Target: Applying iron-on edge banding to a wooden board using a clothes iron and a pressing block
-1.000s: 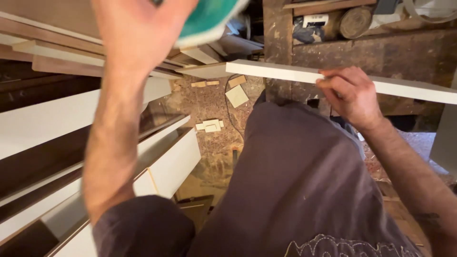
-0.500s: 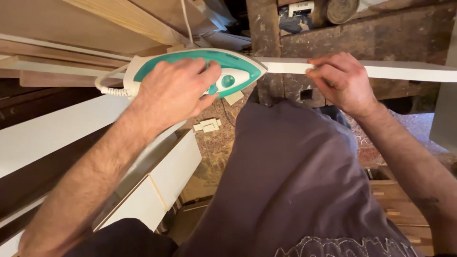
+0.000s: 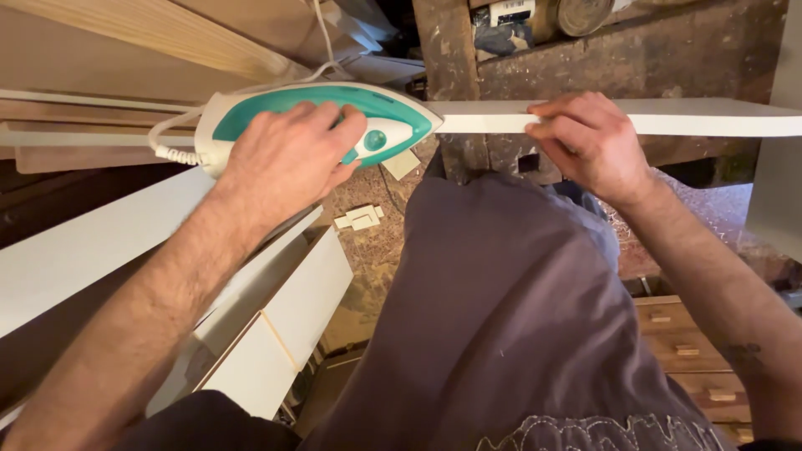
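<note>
My left hand (image 3: 288,163) grips the handle of a teal and white clothes iron (image 3: 380,117), which lies on the narrow top edge of a long white board (image 3: 710,117). The iron's tip points right along that edge. Its coiled white cord (image 3: 171,150) trails off to the left and upward. My right hand (image 3: 589,142) pinches the same board edge a short way to the right of the iron's tip, fingers curled over it. The board runs off the right side of the view.
White panels (image 3: 284,301) lean at lower left, with wooden planks (image 3: 167,33) stacked above them. Small offcuts (image 3: 359,219) lie on the chipboard floor (image 3: 376,259). A rough wooden bench (image 3: 635,58) stands behind the board. A small wooden drawer unit (image 3: 685,342) sits at lower right.
My left hand brought the iron down from above and set it on the board's edge. My right hand kept its hold on the board.
</note>
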